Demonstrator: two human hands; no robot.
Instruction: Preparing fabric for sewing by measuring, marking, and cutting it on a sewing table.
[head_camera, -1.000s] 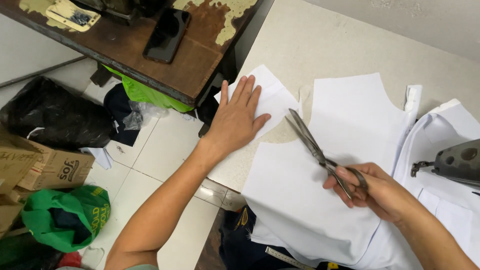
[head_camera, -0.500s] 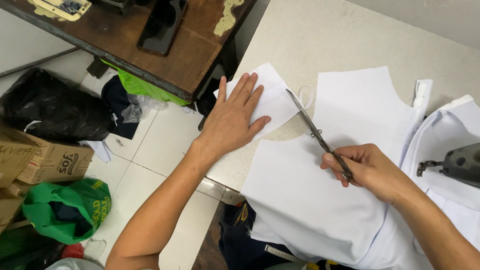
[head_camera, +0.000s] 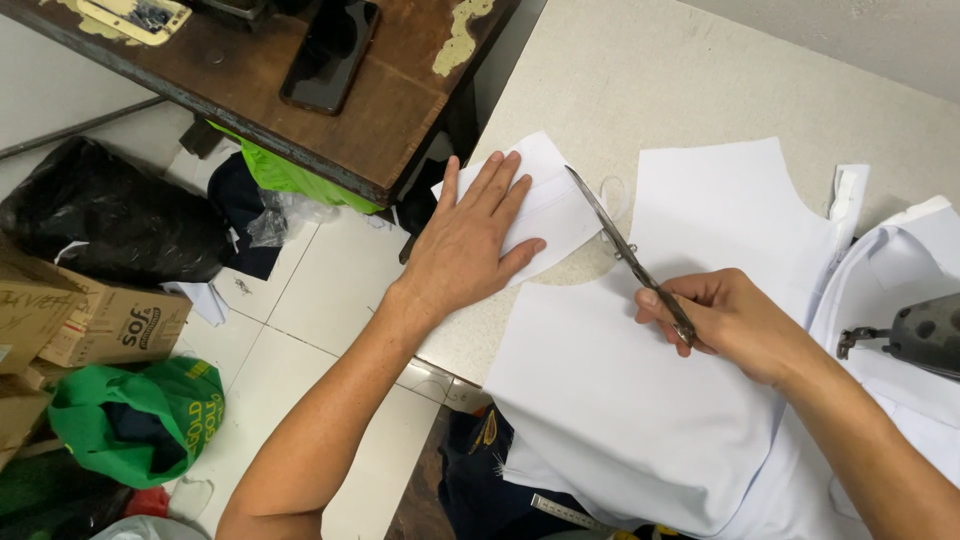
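Note:
My left hand (head_camera: 472, 235) lies flat with spread fingers on a small white fabric piece (head_camera: 545, 205) at the left edge of the beige table (head_camera: 640, 80). Metal scissors (head_camera: 625, 250) are gripped in my right hand (head_camera: 735, 325), blades closed and pointing up-left along the edge of the small piece. A large white garment panel (head_camera: 720, 210) with a curved neckline lies under my right hand and hangs over the table's near edge.
A dark sewing-machine part (head_camera: 920, 335) juts in at the right over more white fabric. A worn wooden table (head_camera: 390, 110) with a black phone (head_camera: 330, 50) stands at upper left. On the tiled floor sit a black bag (head_camera: 110, 220), cardboard boxes (head_camera: 100, 320) and a green bag (head_camera: 140, 415).
The scissors blades have closed and moved up-left along the fabric toward the small piece. My left hand stays pressed flat on it.

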